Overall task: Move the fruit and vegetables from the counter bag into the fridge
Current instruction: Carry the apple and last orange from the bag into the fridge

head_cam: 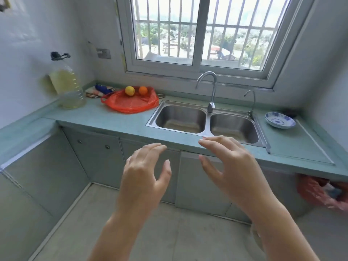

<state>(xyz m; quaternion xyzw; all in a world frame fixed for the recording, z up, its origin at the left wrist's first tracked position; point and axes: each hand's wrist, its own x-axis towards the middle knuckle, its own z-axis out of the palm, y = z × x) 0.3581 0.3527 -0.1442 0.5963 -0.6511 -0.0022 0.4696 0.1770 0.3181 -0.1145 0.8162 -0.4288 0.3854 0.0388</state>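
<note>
Both hands empty (fingers spread); red bag lies flat, long axis left-right.

Bright, even daylight thru barred window; view outside washed out. Soft sheen on sink steel, shadows faint. Wide-angle bend at edges, walls bowed. Oil bottle and red bag lower rt blurred.

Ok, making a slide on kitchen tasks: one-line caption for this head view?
Both empty hands, left and right, raised before the counter; a lemon and orange rest on the red bag.
</note>
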